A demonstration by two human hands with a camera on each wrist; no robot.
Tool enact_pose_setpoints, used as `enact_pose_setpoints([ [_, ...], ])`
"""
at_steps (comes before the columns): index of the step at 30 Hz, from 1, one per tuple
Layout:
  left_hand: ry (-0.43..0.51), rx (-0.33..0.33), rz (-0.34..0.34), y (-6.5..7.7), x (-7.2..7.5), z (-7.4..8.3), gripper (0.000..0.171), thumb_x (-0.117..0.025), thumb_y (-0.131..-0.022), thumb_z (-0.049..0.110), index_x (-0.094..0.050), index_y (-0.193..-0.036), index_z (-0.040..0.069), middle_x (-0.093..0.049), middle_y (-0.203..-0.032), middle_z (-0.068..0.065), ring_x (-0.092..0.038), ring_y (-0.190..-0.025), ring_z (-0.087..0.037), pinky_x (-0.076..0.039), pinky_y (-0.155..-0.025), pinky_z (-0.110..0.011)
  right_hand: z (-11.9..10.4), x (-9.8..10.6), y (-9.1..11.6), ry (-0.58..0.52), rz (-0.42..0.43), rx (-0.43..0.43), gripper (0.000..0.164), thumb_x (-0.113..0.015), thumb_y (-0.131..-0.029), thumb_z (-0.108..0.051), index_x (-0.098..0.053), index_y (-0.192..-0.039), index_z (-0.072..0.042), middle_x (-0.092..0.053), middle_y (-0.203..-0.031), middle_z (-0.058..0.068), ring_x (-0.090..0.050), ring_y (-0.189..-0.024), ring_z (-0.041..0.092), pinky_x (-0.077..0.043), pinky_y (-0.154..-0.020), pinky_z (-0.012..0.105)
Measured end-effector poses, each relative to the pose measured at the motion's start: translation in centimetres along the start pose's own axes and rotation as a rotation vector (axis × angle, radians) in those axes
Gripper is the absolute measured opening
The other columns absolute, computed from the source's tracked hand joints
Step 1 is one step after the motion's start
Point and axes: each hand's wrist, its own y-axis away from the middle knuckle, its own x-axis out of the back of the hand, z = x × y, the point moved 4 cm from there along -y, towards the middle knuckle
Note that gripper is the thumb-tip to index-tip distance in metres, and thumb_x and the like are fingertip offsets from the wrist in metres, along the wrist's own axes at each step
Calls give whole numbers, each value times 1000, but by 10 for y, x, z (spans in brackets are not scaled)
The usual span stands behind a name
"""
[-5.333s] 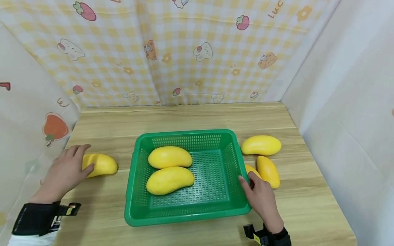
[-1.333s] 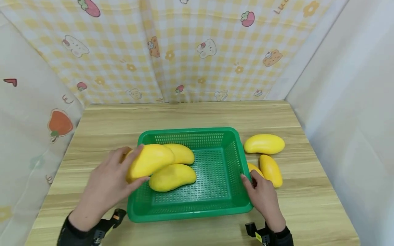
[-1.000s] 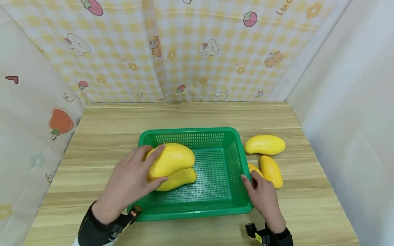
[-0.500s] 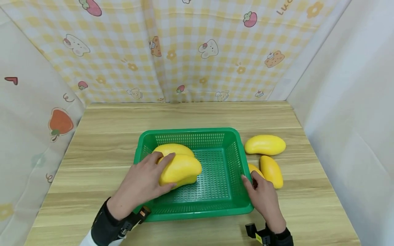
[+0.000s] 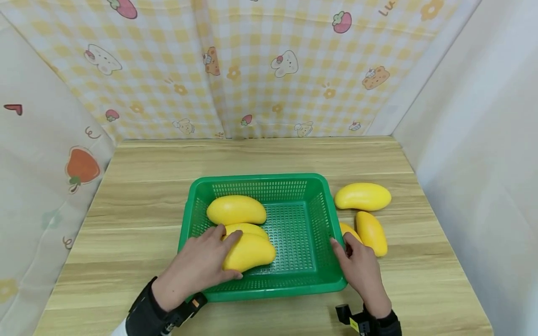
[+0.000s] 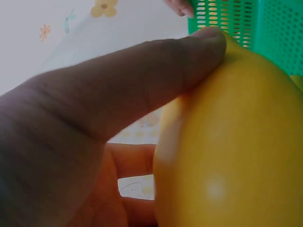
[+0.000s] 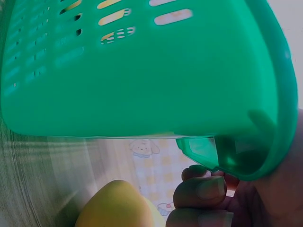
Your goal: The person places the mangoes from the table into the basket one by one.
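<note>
My left hand [image 5: 196, 262] holds a yellow mango [image 5: 251, 253] at the near left inside the green basket [image 5: 269, 294]. In the left wrist view the thumb [image 6: 156, 66] lies along one side of that mango, with fingers on the other. Just behind it, partly covered, a second mango [image 5: 248, 228] rests in the basket, and farther back lies a third mango [image 5: 237, 210]. My right hand [image 5: 359, 268] grips the basket's right rim. The right wrist view has its fingers [image 7: 201, 194] curled beneath the rim edge.
On the wooden table [image 5: 420, 289], to the right of the basket, lie a mango [image 5: 362, 196] at the back, another [image 5: 371, 233] nearer, and one [image 5: 348, 229] partly hidden by the right hand and rim. A checked cloth [image 5: 252, 70] hangs behind.
From the table's left side, my left hand has carried a mango over the basket, then forward past the two inside to the near side. My right hand has kept its grip on the rim.
</note>
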Motion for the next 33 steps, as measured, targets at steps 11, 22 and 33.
enact_pose_setpoints([
  [11, 3, -36, -47, 9, -12, -3, 78, -82, -63, 54, -62, -122, 6, -54, -89, -11, -48, -70, -19, -37, -45, -26, -2, 1, 0, 7, -7, -1, 33, -56, -97, -34, -45, -74, -13, -33, -56, -4, -36, -45, 10, -27, -42, 23],
  [22, 118, -28, -148, 12, -18, -8, 79, -77, -70, 55, -57, -130, 7, -53, -100, -12, -49, -79, -20, -41, -50, -30, -2, 1, 0, 12, -22, -18, 34, -55, -98, -36, -45, -75, -13, -34, -57, -3, -37, -46, 11, -28, -43, 24],
  [33, 68, -93, -114, 12, -20, -5, 59, -65, -86, 49, -60, -126, 5, -54, -100, -8, -47, -81, -18, -44, -58, -29, -1, 1, 1, 6, -21, -21, 34, -55, -97, -36, -44, -74, -14, -33, -56, -4, -36, -45, 11, -27, -43, 23],
])
